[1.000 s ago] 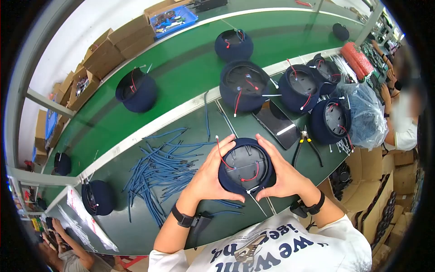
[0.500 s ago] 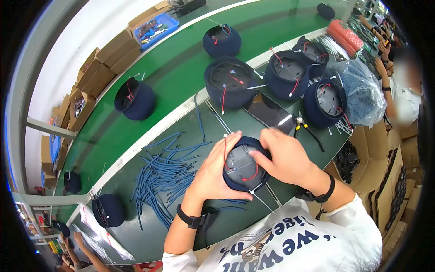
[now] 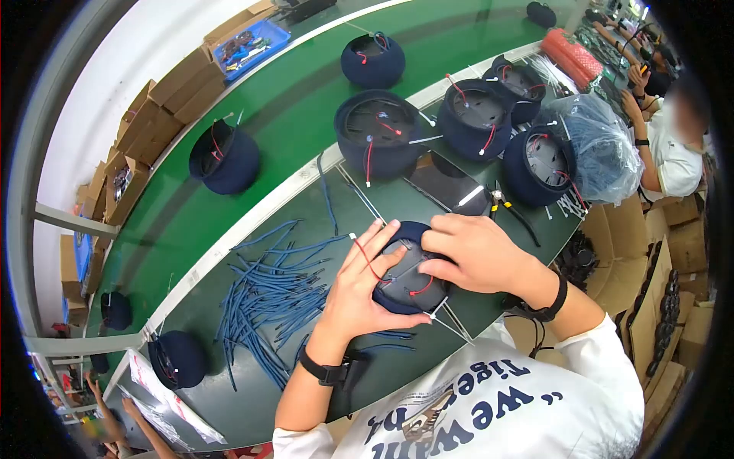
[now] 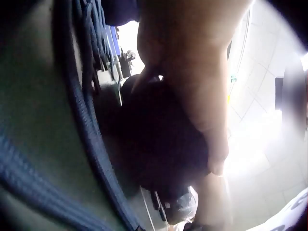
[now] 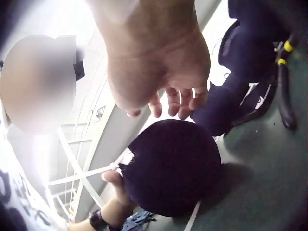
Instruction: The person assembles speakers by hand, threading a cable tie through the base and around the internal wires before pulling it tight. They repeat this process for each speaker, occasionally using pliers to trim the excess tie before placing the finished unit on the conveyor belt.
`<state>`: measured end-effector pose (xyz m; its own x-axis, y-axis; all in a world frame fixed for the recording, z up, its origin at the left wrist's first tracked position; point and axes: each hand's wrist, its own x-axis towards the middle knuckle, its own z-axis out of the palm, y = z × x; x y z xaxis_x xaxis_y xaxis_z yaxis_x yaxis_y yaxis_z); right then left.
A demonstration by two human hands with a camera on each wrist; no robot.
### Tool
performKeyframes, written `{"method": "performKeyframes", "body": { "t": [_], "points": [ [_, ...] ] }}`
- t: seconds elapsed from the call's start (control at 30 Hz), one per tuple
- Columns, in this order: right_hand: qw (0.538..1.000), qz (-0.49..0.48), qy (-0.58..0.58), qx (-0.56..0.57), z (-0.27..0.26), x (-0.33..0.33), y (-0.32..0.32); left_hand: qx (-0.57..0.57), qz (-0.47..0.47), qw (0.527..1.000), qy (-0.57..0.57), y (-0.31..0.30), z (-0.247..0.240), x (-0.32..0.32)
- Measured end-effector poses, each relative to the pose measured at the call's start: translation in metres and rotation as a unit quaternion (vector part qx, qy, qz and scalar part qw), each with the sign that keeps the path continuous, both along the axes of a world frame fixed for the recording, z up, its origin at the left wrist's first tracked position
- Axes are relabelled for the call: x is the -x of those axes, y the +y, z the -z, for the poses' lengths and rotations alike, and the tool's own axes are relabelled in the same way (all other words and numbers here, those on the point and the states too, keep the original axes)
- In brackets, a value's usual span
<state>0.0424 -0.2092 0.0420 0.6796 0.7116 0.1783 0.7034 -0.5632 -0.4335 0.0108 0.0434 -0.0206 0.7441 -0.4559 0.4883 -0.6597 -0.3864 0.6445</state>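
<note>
A round navy fabric-covered piece (image 3: 409, 297) has a dark plastic interior, red wires and a white tie at its near rim. The left hand (image 3: 359, 294) grips its left side, thumb along the near side and fingers over the far rim. Over the far right of the opening is the right hand (image 3: 489, 256), fingers bent and thumb pointing inward. In the right wrist view, that hand's fingers (image 5: 178, 98) hang just above the piece (image 5: 173, 168); contact cannot be told. The left wrist view shows the piece (image 4: 154, 134) dark below the left hand (image 4: 192, 62).
Blue cords (image 3: 267, 298) lie left of the hands, with black-and-yellow pliers (image 3: 514, 210) and a dark flat panel (image 3: 443, 182) beyond. Similar navy pieces (image 3: 378, 157) stand behind. A clear plastic bag (image 3: 600, 145) is at the right, and cartons (image 3: 177, 88) line the back left.
The right hand has left the piece's right side and moved over its far rim. The left hand's fingers have shifted across the far edge, one over the interior. The head view has shifted slightly.
</note>
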Motion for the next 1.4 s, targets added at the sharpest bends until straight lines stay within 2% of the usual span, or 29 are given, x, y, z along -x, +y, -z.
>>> {"method": "performKeyframes", "body": {
  "t": [0.1,0.13,0.17,0.23,0.3,0.33,0.37,0.43,0.53,0.7,0.77,0.8,0.83,0.9,1.0,1.1,1.13,1.23,1.33,1.4],
  "points": [
    [0.966,0.026,0.122,-0.228,0.007,0.011,-0.025,0.029,0.012,0.995,0.097,0.011,-0.012,0.001],
    [0.959,0.026,0.158,-0.232,0.005,0.023,-0.034,0.026,-0.013,0.99,0.142,0.02,-0.021,0.006],
    [0.972,-0.002,0.14,-0.19,0.0,0.035,-0.04,0.021,-0.078,0.988,0.13,0.026,-0.038,0.014],
    [0.988,-0.02,0.066,-0.135,-0.011,0.055,-0.029,-0.022,-0.141,0.985,0.099,0.057,-0.034,0.036],
    [0.995,-0.005,0.041,-0.095,-0.001,0.07,-0.023,-0.061,-0.124,0.99,-0.001,0.044,-0.047,0.058],
    [0.996,-0.003,0.018,-0.089,0.014,0.073,-0.021,-0.046,-0.065,0.996,-0.047,0.025,-0.047,0.06],
    [0.997,-0.004,-0.008,-0.082,0.022,0.075,-0.02,-0.049,-0.023,0.997,-0.056,0.005,-0.048,0.058],
    [0.992,-0.011,0.028,-0.123,0.016,0.076,-0.02,-0.064,0.027,0.995,-0.075,-0.021,-0.047,0.05],
    [0.986,-0.031,0.043,-0.155,0.011,0.072,-0.025,-0.059,0.032,0.994,-0.088,-0.023,-0.023,0.044],
    [0.981,-0.053,0.073,-0.173,0.015,0.069,-0.032,0.01,-0.009,0.994,-0.112,-0.025,-0.006,0.044],
    [0.961,-0.064,0.148,-0.223,0.013,0.058,-0.042,0.018,0.001,0.993,-0.12,-0.023,-0.005,0.041],
    [0.949,-0.07,0.185,-0.246,0.011,0.05,-0.047,0.01,-0.052,0.989,-0.136,-0.022,-0.01,0.04],
    [0.954,-0.034,0.188,-0.233,0.003,0.041,-0.05,0.001,-0.106,0.983,-0.151,-0.02,-0.015,0.04],
    [0.99,-0.027,0.015,-0.137,0.002,0.025,-0.037,-0.026,-0.138,0.985,-0.1,-0.015,-0.013,0.037],
    [0.973,-0.124,0.025,-0.193,0.03,0.004,-0.025,-0.002,-0.106,0.994,0.03,-0.019,-0.007,0.025],
    [0.961,-0.096,0.085,-0.246,0.041,0.003,-0.02,-0.005,-0.11,0.993,0.031,-0.019,-0.006,0.024],
    [0.96,-0.056,0.086,-0.261,0.037,0.009,-0.014,-0.012,-0.113,0.993,0.033,-0.02,-0.006,0.025],
    [0.964,-0.035,0.103,-0.241,0.043,0.013,-0.012,-0.013,-0.123,0.992,0.032,-0.022,-0.007,0.027],
    [0.939,0.067,0.181,-0.283,0.042,0.029,0.0,0.058,-0.043,0.996,0.061,-0.01,-0.008,0.02],
    [0.915,0.105,0.189,-0.34,0.048,0.022,0.007,0.132,-0.044,0.988,0.068,0.004,0.005,0.017]
  ]
}}
